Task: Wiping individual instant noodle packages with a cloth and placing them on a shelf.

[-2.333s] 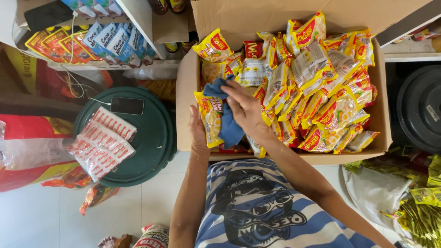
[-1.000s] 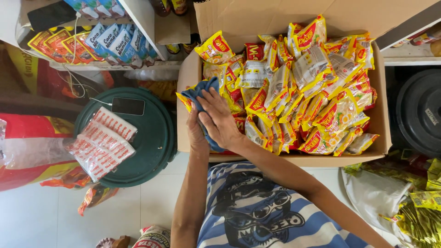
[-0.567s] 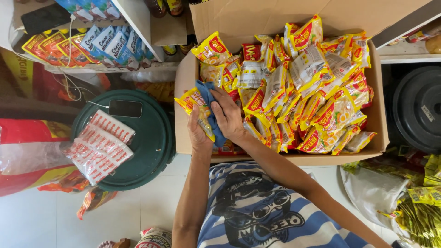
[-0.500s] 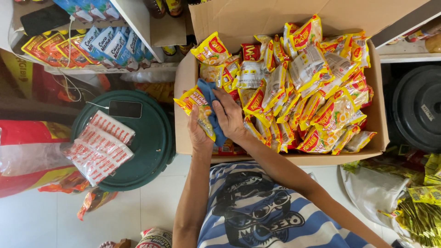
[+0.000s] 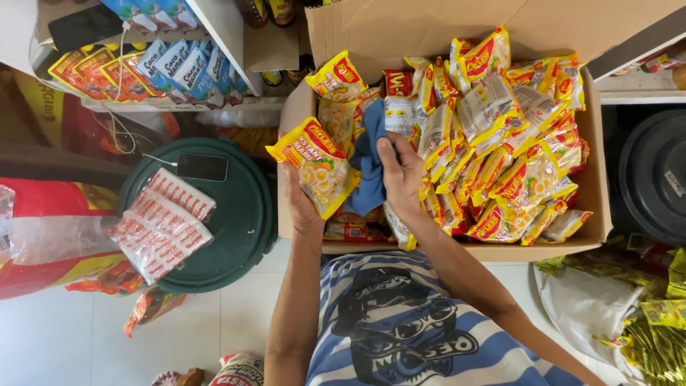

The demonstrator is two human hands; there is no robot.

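The left hand (image 5: 299,204) grips a yellow noodle packet (image 5: 314,166) from behind, tilted, at the left end of the cardboard box (image 5: 593,186). The right hand (image 5: 401,175) clutches a blue cloth (image 5: 369,168) against it. Left of the box, a green drum lid (image 5: 239,229) carries a phone (image 5: 202,167) above pale floor tiles (image 5: 64,343).

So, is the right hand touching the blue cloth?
Touching. The head view shows the right hand with its fingers pressed on the blue cloth beside the yellow noodle packet held by the left hand.
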